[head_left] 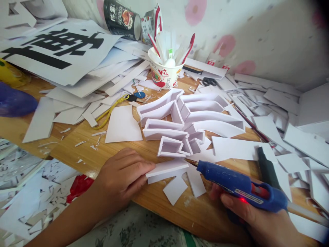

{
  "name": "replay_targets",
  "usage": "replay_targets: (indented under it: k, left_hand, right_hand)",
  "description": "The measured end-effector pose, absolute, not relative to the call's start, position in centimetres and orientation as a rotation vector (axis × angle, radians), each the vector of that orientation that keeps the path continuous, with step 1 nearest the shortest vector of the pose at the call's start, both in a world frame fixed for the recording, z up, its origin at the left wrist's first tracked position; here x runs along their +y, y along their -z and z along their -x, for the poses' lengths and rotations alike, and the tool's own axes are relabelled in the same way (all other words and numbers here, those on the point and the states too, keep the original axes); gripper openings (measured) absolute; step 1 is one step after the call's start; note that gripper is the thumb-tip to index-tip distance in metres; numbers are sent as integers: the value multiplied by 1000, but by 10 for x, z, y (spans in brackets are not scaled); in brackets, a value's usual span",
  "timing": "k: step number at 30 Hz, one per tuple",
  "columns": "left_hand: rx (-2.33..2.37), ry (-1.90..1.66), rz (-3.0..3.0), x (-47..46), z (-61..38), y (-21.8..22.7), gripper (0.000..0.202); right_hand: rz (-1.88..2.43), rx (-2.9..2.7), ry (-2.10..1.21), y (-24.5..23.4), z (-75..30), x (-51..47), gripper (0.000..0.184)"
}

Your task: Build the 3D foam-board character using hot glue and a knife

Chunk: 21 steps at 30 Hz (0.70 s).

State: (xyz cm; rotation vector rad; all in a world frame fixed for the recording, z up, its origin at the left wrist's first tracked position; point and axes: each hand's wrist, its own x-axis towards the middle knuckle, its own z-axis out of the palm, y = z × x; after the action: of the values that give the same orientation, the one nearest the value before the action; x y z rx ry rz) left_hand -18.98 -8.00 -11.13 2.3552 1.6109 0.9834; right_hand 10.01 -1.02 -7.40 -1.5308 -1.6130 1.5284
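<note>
My right hand (257,219) grips a blue hot glue gun (239,187) with a red trigger, its nozzle pointing left at the end of a white foam-board strip (167,168). My left hand (123,176) pinches that strip at its left end, fingers closed on it, holding it on the wooden table (84,137). Just behind the strip stands a white foam-board structure (185,120) of walled channels, shaped like a large character.
A paper cup (164,73) with glue sticks and red-handled tools stands at the back. White offcuts (269,113) litter the right. Printed sheets with a black character (59,44) pile at the left. Scissors (208,81), keys on a yellow cord (113,109) and a dark can (122,19) lie nearby.
</note>
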Motion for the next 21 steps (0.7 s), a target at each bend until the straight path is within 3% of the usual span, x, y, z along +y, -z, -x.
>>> replay_targets:
  k: [21]
  left_hand:
    - [1718, -958, -2291, -75, 185, 103, 6]
  right_hand:
    - [1549, -1621, -1518, 72, -98, -9, 24]
